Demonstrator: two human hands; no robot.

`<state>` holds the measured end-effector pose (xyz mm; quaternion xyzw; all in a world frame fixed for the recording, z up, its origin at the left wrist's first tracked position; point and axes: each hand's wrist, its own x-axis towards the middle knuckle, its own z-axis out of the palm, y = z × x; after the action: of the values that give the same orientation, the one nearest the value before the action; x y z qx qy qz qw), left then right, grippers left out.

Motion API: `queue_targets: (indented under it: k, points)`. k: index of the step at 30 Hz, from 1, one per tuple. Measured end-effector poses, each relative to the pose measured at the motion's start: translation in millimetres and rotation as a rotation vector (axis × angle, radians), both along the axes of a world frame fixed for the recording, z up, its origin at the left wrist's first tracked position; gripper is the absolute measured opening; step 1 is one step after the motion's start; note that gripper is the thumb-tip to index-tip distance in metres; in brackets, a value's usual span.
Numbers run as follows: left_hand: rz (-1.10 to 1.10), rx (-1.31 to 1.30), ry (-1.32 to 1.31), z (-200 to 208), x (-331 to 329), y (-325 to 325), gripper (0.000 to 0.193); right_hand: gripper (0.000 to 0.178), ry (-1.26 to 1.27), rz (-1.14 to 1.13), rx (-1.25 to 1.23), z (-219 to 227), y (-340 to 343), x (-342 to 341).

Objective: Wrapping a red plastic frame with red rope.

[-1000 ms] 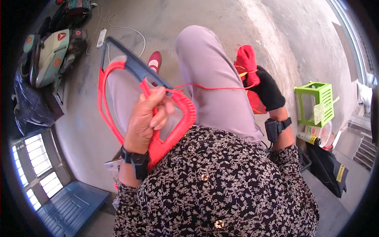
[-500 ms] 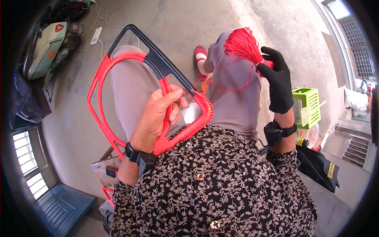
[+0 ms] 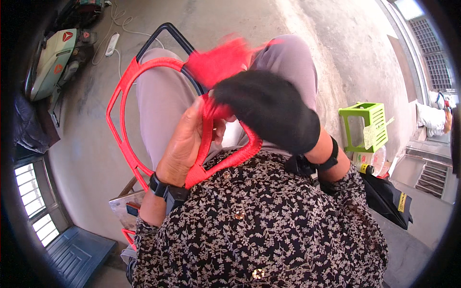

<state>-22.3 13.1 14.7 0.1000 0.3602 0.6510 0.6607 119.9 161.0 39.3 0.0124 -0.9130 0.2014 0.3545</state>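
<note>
A curved black frame (image 3: 119, 96), largely wrapped in red cord, rests across my thighs. My bare left hand (image 3: 178, 141) is closed around one of its red-wrapped bars, with the thumb up along it. My right hand (image 3: 271, 108), in a black glove, is closed on a bundle of red cord (image 3: 218, 60) right over that same bar. The bundle's loose strands fan out, blurred, beyond the glove and cover part of the unwrapped black section. The glove hides part of the frame and where the cord meets the bar.
A green plastic stool (image 3: 367, 125) stands at the right, near a black bag (image 3: 386, 199). At far left is a parked scooter (image 3: 53, 62); a white power strip (image 3: 112, 44) with cables lies on the floor. A blue panel (image 3: 79, 254) sits lower left.
My right hand has swung left and inward with the red cord bundle, from beyond my right knee to the bar beside my left hand. The left hand keeps its grip on the frame.
</note>
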Motion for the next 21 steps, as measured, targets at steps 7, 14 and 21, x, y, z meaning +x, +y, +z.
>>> queue_targets:
  k: [7,14,21]
  points:
    - [-0.001,-0.083,0.196,-5.4,-7.3,-4.6,0.035,0.018,-0.245,0.014,-0.841,-21.1,7.4,17.0]
    - [0.031,-0.276,0.483,-12.0,3.8,-11.7,0.06,0.034,-0.595,0.4,-1.271,-61.7,2.5,9.1]
    - [-0.142,-0.238,0.495,-10.8,-7.3,-10.8,0.05,0.038,-0.681,0.176,-1.263,-64.3,7.5,15.8]
